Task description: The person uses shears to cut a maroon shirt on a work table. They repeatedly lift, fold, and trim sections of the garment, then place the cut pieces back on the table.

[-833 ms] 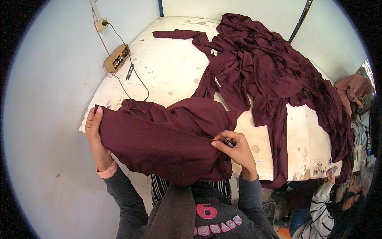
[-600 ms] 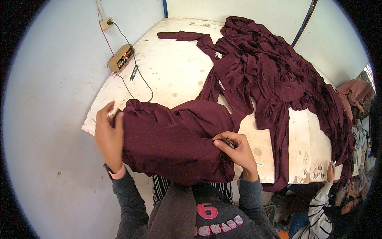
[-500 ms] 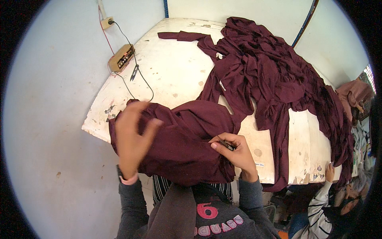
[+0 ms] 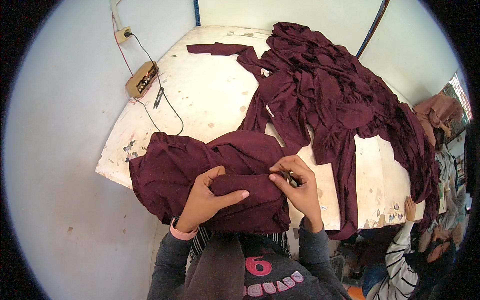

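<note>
Pale table (image 4: 215,80) bearing the maroon cloth (image 4: 172,172) across its near edge, presumably to relieve the weight. Left hand (image 4: 202,202): thumb spread from fingers against the cloth (grip cannot be told). Right hand (image 4: 302,190): curled closed around a small dark tool (image 4: 291,180), fingertips at the cloth.

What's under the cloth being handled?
Around the cloth, white table shows on the far side, striped trousers on the near side; what lies directly underneath is covered.
</note>
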Motion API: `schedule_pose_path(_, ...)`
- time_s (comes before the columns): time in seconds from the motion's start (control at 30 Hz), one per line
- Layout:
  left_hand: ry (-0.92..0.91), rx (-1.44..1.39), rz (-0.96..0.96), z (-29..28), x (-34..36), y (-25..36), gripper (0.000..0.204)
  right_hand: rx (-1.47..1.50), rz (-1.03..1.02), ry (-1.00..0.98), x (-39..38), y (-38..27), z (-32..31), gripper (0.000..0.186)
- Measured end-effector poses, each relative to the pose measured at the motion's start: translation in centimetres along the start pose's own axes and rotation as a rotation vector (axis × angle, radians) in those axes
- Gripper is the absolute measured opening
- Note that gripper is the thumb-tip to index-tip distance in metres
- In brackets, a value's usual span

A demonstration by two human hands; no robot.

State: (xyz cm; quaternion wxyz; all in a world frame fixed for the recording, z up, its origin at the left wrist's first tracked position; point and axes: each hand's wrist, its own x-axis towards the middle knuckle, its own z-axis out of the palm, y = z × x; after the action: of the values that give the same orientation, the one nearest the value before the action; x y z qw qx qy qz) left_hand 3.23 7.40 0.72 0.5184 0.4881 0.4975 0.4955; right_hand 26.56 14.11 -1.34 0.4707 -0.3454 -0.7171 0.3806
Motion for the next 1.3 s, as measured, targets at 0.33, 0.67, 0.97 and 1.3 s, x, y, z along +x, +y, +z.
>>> schedule_pose_path(0.33,-0.097,0.150,0.085,0.8,-0.3,0.2,0.040,0.080,-0.003,-0.117,0.3,-2.4,2.1,0.011)
schedule_pose_path(0.67,-0.168,0.181,0.071,-0.2,-0.5,-0.3,0.043,0.162,0.158,-0.115,0.6,-1.2,1.2,0.006)
schedule_pose_path(0.97,-0.152,0.111,0.048,-0.3,-0.8,-0.2,0.045,0.390,0.149,0.131,0.7,-0.5,0.6,0.008)
schedule_pose_path(1.3,-0.173,0.187,0.011,-0.5,-1.0,-0.6,0.045,0.137,0.084,-0.214,-0.4,-2.3,1.5,0.009)
